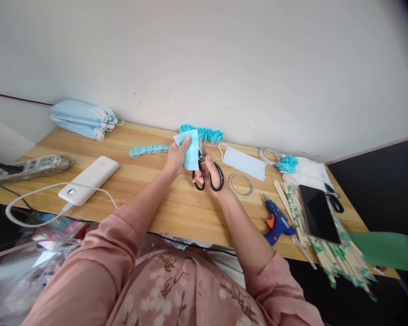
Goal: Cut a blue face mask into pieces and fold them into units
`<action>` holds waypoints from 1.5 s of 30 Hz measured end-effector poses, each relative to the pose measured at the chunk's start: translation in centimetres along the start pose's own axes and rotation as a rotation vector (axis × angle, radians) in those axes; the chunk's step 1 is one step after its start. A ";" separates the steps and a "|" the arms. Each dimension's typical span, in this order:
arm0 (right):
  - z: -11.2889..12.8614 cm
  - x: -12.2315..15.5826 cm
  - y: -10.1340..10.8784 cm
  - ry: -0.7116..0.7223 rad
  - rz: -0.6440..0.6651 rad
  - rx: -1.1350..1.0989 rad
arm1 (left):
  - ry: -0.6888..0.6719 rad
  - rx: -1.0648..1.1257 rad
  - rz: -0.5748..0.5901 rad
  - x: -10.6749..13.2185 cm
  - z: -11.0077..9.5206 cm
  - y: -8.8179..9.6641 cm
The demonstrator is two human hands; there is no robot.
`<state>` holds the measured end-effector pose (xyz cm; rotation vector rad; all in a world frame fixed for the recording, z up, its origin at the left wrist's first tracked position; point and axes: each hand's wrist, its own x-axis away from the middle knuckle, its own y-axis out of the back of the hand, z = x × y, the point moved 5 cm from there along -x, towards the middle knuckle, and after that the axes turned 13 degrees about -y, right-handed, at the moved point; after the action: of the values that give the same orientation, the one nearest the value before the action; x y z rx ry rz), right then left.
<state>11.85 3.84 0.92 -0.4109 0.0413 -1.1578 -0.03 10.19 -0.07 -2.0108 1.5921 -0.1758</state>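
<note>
My left hand [177,156] pinches a light blue piece of face-mask fabric [191,154], holding it up above the table with the thumb on its face. In my right hand [209,172] is a pair of black-handled scissors [216,177], fingers through the loops. Its blades point away from me along the right edge of the fabric; whether they touch it I cannot tell. Behind the fabric lies a row of turquoise gathered rosettes [211,135]. A folded blue strip [148,150] lies left of it. To the right rests a flat face mask [244,162] with a white ear loop.
A stack of masks [80,118] stands back left, near a power strip [30,167] and a cabled white power bank [88,180]. At right are tape rolls [241,184], a blue glue gun [277,219], a phone [318,213] on wrapped chopsticks [343,258], and another rosette [287,164].
</note>
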 end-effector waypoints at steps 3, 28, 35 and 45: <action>0.2 0.0 0.0 0.014 -0.015 0.009 | 0.033 -0.012 0.023 0.3 0.0 -0.2; 0.4 -0.1 0.1 0.086 -0.061 -0.023 | 0.131 -0.022 0.111 1.2 0.4 -0.9; 0.1 0.0 0.2 0.081 -0.194 -0.007 | 0.137 0.001 0.049 1.5 0.2 -1.1; 0.1 0.1 -0.2 0.123 -0.243 -0.019 | 0.122 -0.007 0.052 1.4 0.0 -1.1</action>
<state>11.80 3.72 1.10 -0.3677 0.1120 -1.4222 1.37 9.02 0.13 -1.9951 1.7200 -0.2782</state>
